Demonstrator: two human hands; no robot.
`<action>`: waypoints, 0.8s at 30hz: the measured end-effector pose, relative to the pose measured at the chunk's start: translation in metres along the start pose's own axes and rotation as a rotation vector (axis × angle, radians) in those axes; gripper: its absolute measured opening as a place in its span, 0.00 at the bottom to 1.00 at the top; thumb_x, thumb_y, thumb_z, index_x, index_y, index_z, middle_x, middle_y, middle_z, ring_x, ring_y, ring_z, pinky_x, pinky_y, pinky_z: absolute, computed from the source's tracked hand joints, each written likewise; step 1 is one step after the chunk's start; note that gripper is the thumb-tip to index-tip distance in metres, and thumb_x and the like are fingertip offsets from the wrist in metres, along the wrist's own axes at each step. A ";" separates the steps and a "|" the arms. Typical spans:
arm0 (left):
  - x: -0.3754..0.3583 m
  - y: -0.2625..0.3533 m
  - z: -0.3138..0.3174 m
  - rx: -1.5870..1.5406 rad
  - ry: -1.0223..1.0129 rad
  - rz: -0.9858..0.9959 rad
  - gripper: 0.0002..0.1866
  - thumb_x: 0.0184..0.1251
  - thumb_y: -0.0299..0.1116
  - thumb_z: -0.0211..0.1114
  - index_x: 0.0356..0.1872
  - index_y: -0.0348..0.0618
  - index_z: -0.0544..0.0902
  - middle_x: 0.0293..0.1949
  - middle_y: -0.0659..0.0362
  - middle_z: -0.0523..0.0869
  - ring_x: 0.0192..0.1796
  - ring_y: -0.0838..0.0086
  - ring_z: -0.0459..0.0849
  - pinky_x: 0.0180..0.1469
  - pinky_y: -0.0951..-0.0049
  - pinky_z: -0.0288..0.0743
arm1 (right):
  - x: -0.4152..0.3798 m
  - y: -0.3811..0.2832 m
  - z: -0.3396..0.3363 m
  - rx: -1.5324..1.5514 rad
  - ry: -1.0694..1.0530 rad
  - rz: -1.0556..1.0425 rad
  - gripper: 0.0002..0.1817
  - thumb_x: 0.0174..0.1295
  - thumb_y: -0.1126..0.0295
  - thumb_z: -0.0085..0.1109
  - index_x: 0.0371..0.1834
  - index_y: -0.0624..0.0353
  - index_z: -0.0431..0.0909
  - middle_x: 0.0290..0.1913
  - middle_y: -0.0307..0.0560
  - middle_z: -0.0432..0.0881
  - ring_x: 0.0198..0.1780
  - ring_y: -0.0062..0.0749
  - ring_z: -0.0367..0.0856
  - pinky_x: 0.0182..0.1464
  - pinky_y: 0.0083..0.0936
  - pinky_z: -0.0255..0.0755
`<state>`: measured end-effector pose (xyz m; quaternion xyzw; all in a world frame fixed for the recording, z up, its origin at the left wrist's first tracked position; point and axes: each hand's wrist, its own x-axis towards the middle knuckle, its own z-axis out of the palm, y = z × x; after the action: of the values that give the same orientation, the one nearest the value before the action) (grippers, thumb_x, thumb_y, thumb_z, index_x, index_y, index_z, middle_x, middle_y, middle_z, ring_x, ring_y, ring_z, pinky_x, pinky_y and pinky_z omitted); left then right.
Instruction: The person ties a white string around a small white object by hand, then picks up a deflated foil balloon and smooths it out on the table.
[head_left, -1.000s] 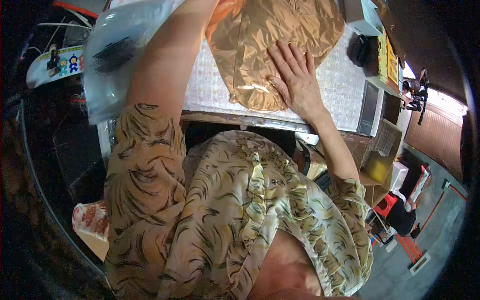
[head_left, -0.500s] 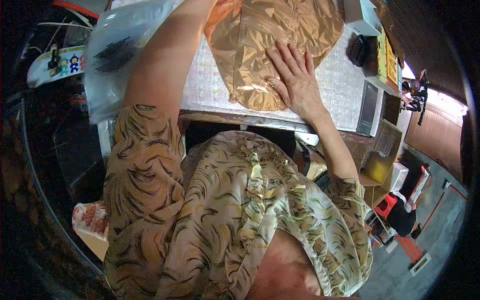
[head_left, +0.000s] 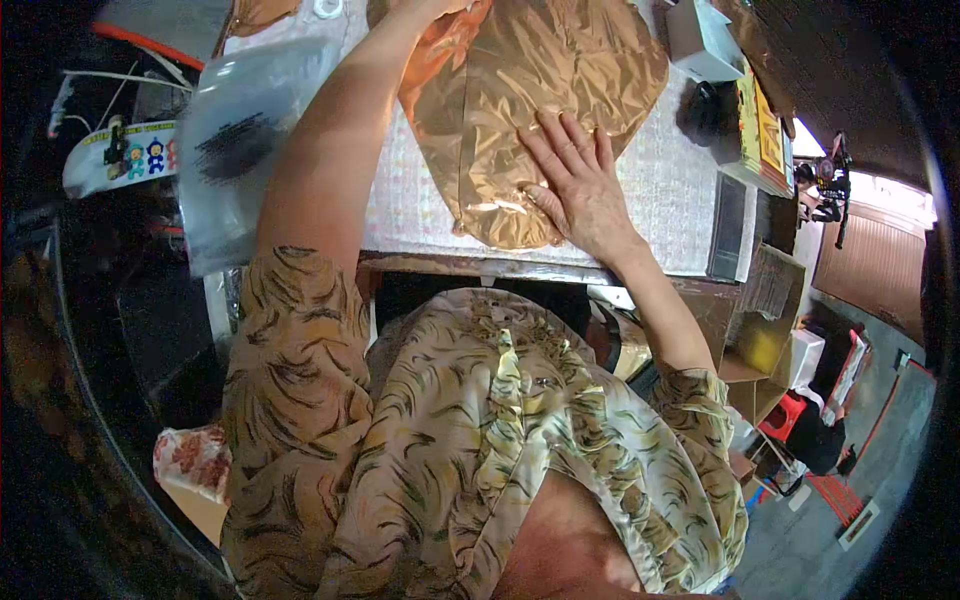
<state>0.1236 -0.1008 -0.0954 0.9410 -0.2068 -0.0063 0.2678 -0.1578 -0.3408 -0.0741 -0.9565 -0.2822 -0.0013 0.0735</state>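
Note:
A shiny copper-gold piece of thin, foil-like material (head_left: pixel 520 75) lies wrinkled on the table, with a seam line and a rounded lower end. My right hand (head_left: pixel 580 190) rests flat on its lower right part, fingers stretched out and slightly apart. At the top edge of the view, my left hand (head_left: pixel 445 6) is beside the upper left of the material. Most of that hand is cut off, so its grip is hidden. An orange glow shows on the material just below it.
A pale patterned cover (head_left: pixel 400 210) lies on the table. Clear plastic sheeting (head_left: pixel 250 150) hangs over the left side. On the right stand a white box (head_left: pixel 705 40), a dark object (head_left: pixel 703 105) and a yellow box (head_left: pixel 765 130). A cardboard carton (head_left: pixel 770 300) is below them.
The table and the material sit slightly lower in view as the camera tilts. My left hand has shifted up toward the top edge; my right hand stays flat on the material.

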 end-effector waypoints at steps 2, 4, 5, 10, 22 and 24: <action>0.017 -0.010 0.020 0.231 -0.044 0.031 0.18 0.56 0.47 0.68 0.24 0.39 0.88 0.26 0.46 0.88 0.33 0.56 0.90 0.34 0.63 0.79 | 0.001 0.000 -0.002 0.006 0.007 -0.009 0.34 0.73 0.48 0.49 0.79 0.46 0.60 0.82 0.46 0.54 0.82 0.47 0.49 0.80 0.54 0.40; 0.016 -0.002 0.013 0.465 -0.087 0.056 0.19 0.58 0.49 0.68 0.24 0.40 0.88 0.27 0.47 0.89 0.33 0.57 0.90 0.35 0.62 0.79 | 0.000 -0.001 -0.004 0.007 0.017 -0.010 0.34 0.72 0.48 0.49 0.79 0.46 0.60 0.81 0.46 0.54 0.81 0.47 0.50 0.80 0.54 0.41; 0.009 0.001 0.010 0.179 -0.082 -0.133 0.21 0.59 0.52 0.67 0.24 0.42 0.89 0.27 0.49 0.89 0.34 0.57 0.90 0.35 0.61 0.80 | 0.000 -0.001 -0.003 0.012 0.017 -0.010 0.34 0.72 0.48 0.49 0.79 0.46 0.60 0.81 0.46 0.54 0.81 0.47 0.50 0.79 0.54 0.41; 0.000 -0.018 0.018 -0.260 0.112 -0.117 0.26 0.57 0.60 0.69 0.26 0.44 0.91 0.24 0.49 0.89 0.35 0.59 0.91 0.42 0.58 0.81 | 0.000 -0.001 -0.005 0.005 0.009 -0.007 0.35 0.72 0.48 0.50 0.80 0.45 0.58 0.81 0.47 0.55 0.81 0.47 0.50 0.80 0.54 0.40; -0.011 -0.017 0.019 -0.331 0.189 -0.009 0.12 0.51 0.44 0.77 0.35 0.53 0.92 0.33 0.60 0.91 0.39 0.68 0.90 0.44 0.67 0.81 | -0.002 0.001 -0.001 0.015 0.035 -0.009 0.36 0.71 0.47 0.51 0.80 0.46 0.58 0.81 0.47 0.55 0.82 0.47 0.49 0.81 0.53 0.37; -0.016 -0.012 0.016 -0.259 0.213 0.000 0.12 0.51 0.44 0.77 0.35 0.53 0.92 0.33 0.59 0.91 0.39 0.68 0.90 0.44 0.67 0.81 | -0.002 0.002 0.000 0.002 0.041 -0.011 0.36 0.71 0.47 0.51 0.80 0.46 0.58 0.81 0.46 0.55 0.82 0.46 0.48 0.81 0.53 0.37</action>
<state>0.1120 -0.0935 -0.1168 0.8940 -0.1745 0.0671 0.4072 -0.1587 -0.3433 -0.0741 -0.9547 -0.2858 -0.0211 0.0804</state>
